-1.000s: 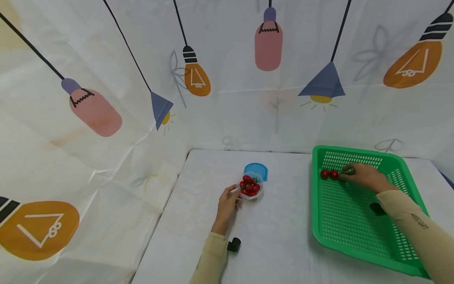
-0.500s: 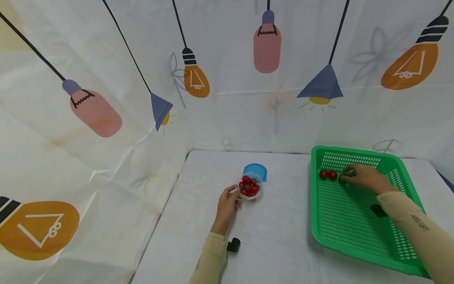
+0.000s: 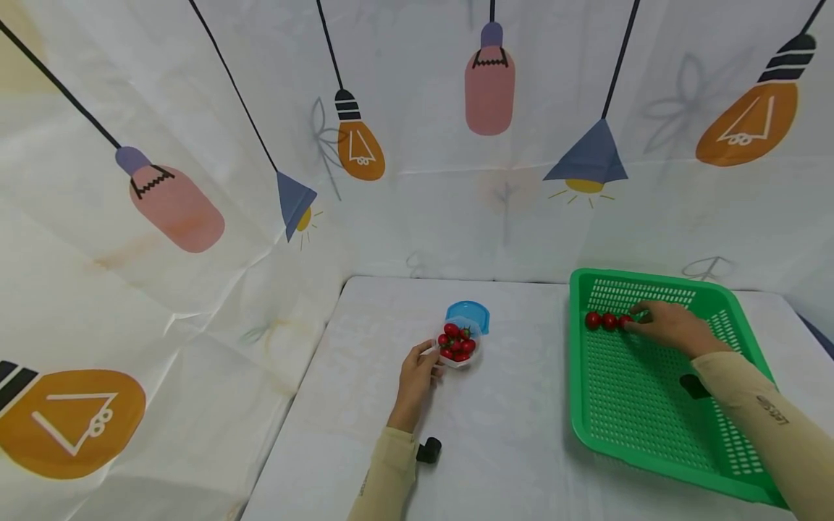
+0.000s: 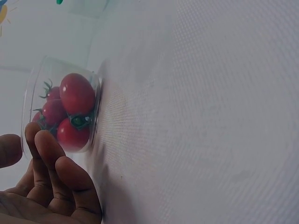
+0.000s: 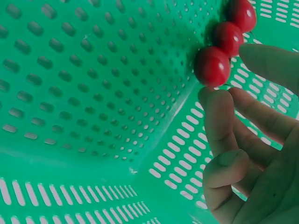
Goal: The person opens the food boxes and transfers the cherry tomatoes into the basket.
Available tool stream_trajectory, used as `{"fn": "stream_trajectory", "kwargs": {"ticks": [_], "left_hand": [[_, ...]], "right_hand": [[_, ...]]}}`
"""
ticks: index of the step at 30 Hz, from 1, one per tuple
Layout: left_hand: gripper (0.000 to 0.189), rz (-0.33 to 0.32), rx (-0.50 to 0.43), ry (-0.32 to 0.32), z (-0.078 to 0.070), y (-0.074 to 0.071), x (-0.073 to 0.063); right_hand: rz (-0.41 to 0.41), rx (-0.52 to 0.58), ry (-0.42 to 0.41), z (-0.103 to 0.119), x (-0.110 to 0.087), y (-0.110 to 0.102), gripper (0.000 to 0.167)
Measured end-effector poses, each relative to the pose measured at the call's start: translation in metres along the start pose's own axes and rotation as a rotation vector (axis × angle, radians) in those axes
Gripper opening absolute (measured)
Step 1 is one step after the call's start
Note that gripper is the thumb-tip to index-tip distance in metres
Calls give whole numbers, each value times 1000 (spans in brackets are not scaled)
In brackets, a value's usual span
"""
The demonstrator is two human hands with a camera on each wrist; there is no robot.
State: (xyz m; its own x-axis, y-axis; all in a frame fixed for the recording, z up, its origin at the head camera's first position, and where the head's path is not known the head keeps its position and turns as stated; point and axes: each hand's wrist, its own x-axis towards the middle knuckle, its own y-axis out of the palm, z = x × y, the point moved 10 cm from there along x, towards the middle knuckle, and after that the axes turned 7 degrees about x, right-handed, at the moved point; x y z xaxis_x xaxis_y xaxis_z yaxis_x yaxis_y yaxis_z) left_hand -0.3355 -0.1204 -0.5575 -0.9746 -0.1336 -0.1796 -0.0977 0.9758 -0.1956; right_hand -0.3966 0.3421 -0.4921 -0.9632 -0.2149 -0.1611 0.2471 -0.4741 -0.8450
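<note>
My left hand point(image 3: 417, 380) grips the near-left rim of a clear plastic container point(image 4: 60, 67) between thumb and fingers. Several red cherry tomatoes point(image 3: 456, 346), some with green stems, fill it. A blue lid point(image 3: 469, 313) lies behind it. My right hand point(image 3: 671, 327) is inside the green basket point(image 3: 583, 405), with its thumb and fingertips spread beside the nearest of three cherry tomatoes point(image 5: 212, 67). A fingertip is at that tomato's lower edge; whether it touches is hard to tell. The other two tomatoes point(image 3: 601, 320) sit in line with it near the far wall.
White cloth covers the table point(image 3: 515, 427). A white sheet printed with lamps hangs behind and to the left as a wall point(image 3: 417, 210). The basket has slotted, raised walls at the right. Small black wrist cameras point(image 3: 429, 450) sit on both sleeves.
The third tomato, mostly hidden by my right fingers before, now shows in the row beside the other two. The right hand has hardly moved; the left hand and container stay in place.
</note>
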Motion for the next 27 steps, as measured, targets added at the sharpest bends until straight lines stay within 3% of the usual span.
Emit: {"fn": "stream_trajectory", "kwargs": {"ticks": [4,10,18,27], "left_hand": [[43,2,9,-3,1,-1,-1],[42,10,-8,3,2,-1,2],[43,14,-7,3,3,1,4],[42,12,-7,7,1,1,3]], "right_hand": [[-90,-35,-66,26,-5,-8,48],[-243,-46,-175,92,-7,-27,42],[-237,38,-229,153,-11,-28,38],[-263,40,-314,197,0,-18,33]]}}
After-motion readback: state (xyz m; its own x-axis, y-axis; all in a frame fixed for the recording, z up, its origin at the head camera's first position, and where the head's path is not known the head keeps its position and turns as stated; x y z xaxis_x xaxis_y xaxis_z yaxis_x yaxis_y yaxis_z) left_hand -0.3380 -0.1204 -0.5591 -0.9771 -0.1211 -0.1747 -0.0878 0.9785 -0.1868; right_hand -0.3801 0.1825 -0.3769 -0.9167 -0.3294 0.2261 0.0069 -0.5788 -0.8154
